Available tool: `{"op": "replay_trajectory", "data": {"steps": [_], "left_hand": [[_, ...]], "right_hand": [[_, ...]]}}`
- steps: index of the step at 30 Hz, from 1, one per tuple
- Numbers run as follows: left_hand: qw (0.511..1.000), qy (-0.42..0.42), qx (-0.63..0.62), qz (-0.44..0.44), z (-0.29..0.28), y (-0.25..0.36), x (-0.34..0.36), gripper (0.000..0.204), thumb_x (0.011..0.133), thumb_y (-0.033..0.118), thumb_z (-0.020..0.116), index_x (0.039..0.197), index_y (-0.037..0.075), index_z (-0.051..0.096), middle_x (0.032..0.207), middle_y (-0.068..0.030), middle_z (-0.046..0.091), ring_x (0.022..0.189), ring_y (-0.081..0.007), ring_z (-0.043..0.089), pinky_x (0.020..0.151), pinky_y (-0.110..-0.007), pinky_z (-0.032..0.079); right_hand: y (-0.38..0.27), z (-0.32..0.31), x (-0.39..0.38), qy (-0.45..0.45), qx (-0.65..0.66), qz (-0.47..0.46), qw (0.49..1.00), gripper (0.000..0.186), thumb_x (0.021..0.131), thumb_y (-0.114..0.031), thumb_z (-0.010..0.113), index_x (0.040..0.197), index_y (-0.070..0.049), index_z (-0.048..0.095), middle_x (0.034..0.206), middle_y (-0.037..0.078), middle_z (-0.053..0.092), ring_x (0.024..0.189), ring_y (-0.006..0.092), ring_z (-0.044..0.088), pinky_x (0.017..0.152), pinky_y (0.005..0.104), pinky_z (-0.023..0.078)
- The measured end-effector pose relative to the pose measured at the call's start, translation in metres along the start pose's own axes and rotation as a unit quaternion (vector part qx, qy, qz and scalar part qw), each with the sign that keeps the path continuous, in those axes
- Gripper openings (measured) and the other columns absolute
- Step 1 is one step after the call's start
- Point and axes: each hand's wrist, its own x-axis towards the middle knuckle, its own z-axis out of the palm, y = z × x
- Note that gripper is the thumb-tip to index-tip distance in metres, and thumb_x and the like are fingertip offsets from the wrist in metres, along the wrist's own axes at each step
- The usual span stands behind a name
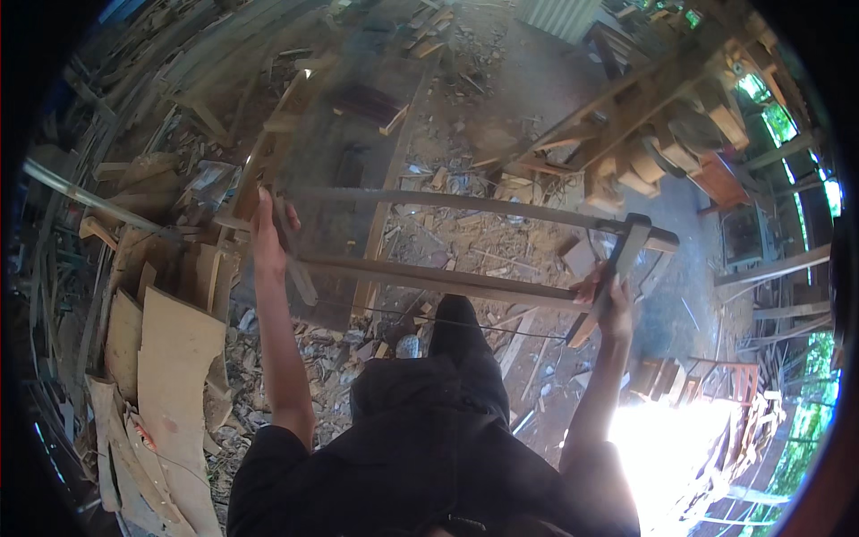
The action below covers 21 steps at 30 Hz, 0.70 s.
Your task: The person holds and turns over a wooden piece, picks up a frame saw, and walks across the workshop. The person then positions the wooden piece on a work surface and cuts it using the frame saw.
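A wooden frame saw point(429, 274) spans the space in front of my body, held level from side to side. Its wide blade point(465, 204) runs along the far side, the wooden bar crosses the middle, and a thin wire point(474, 324) stretches along the near side. My left hand point(273, 228) is closed round the left upright, though the fingers are partly hidden. Around the right upright point(617, 273) my right hand point(615, 302) is wrapped, near the bar's end. Below the saw's left part lies a dark wooden workbench or board point(331, 300).
Wood scraps and chips point(483, 251) litter the ground. A large pale board point(174, 385) leans at the left among stacked offcuts. At the upper right, a timber beam point(617, 112) stands beside several wood blocks point(667, 157). A dark wood piece point(371, 105) rests on the far part of the bench.
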Motion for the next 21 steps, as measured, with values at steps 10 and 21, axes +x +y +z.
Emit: {"op": "replay_trajectory", "data": {"steps": [10,21], "left_hand": [[0.990,0.031,0.101,-0.089,0.117,-0.039,0.212,0.051,0.100,0.057,0.060,0.096,0.007,0.067,0.071,-0.0025,0.063,0.060,-0.0134,0.059,0.060,-0.031,0.047],[0.973,0.102,0.183,-0.099,0.262,-0.034,0.404,0.050,0.097,0.054,0.067,0.091,0.004,0.070,0.068,-0.0032,0.062,0.058,-0.0120,0.060,0.055,-0.027,0.047]], "right_hand": [[0.049,-0.044,0.300,0.067,-0.007,0.119,0.991,0.031,0.105,-0.035,0.061,0.098,-0.005,0.058,0.070,0.004,0.055,0.057,0.0152,0.053,0.059,0.0301,0.048],[0.111,-0.099,0.594,0.022,-0.001,0.211,0.977,0.045,0.104,-0.051,0.057,0.090,-0.009,0.057,0.070,0.002,0.052,0.058,0.0133,0.048,0.055,0.0295,0.040]]}}
